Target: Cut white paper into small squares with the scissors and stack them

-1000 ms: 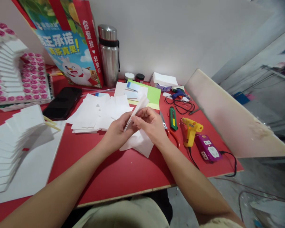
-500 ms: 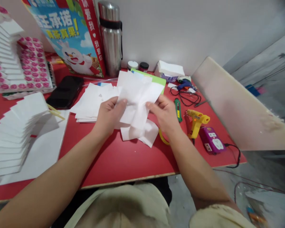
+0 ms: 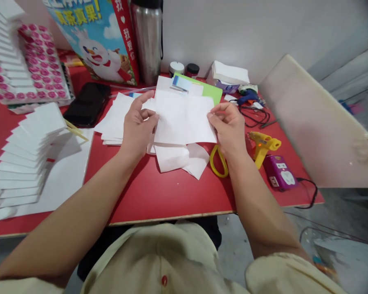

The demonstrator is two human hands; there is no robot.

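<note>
A creased white sheet of paper (image 3: 185, 120) is spread between my two hands, just above the red table (image 3: 159, 196). My left hand (image 3: 138, 128) pinches its left edge with the thumb, the index finger raised. At the opposite edge, my right hand (image 3: 231, 126) grips the paper between thumb and fingers. Loose white paper pieces (image 3: 173, 158) lie below the sheet. Beside my left hand is a pile of white paper (image 3: 112, 120). A yellow looped handle (image 3: 218, 173) shows by my right wrist; the rest of that tool is hidden.
Fanned white blocks (image 3: 21, 167) stand on a white board (image 3: 70, 167) at left. Behind are a black phone (image 3: 87, 104), a printed bag (image 3: 101, 49) and a steel flask (image 3: 147, 41). A yellow glue gun (image 3: 262, 147) and purple power socket box (image 3: 279, 173) are at right.
My hands have moved apart, and the sheet between them is now opened out flatter and wider. My left index finger has lifted. The camera view has tilted down.
</note>
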